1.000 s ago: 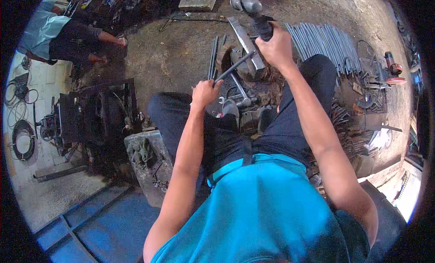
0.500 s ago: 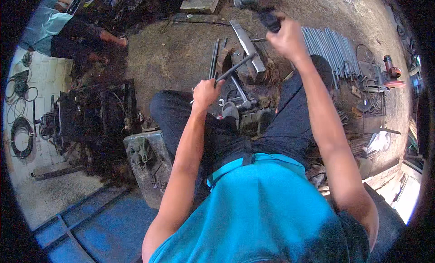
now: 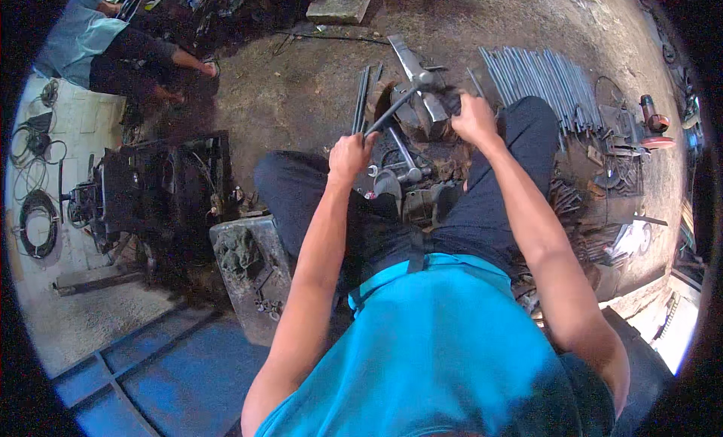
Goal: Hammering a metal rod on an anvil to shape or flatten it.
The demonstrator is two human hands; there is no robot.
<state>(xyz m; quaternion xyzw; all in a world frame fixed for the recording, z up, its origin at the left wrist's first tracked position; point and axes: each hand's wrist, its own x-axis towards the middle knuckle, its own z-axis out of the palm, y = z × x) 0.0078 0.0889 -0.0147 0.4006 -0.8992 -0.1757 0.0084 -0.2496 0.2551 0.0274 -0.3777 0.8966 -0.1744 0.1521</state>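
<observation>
My left hand point(image 3: 351, 155) is closed around a dark metal rod point(image 3: 391, 113), which slants up and right to a flat steel bar point(image 3: 405, 58) lying over a round wooden block point(image 3: 407, 115). Wrapped round a hammer's handle is my right hand point(image 3: 475, 120). The hammer's head point(image 3: 424, 79) is down at the rod's far end, over the steel bar; whether they touch I cannot tell. Below the rod, between my legs, lies another hammer point(image 3: 407, 157) with a metal shaft, and near it an open-ended wrench point(image 3: 373, 170).
Many grey rods point(image 3: 538, 87) lie in a row at the right, near an angle grinder point(image 3: 654, 121). A scuffed metal slab point(image 3: 250, 275) with small parts is by my left knee. Dark machinery point(image 3: 166, 192) stands left. Another person's legs point(image 3: 139, 60) show at the upper left.
My right hand has swung the hammer down and left, from raised beyond the bar to the rod's end. My left hand keeps its hold on the rod.
</observation>
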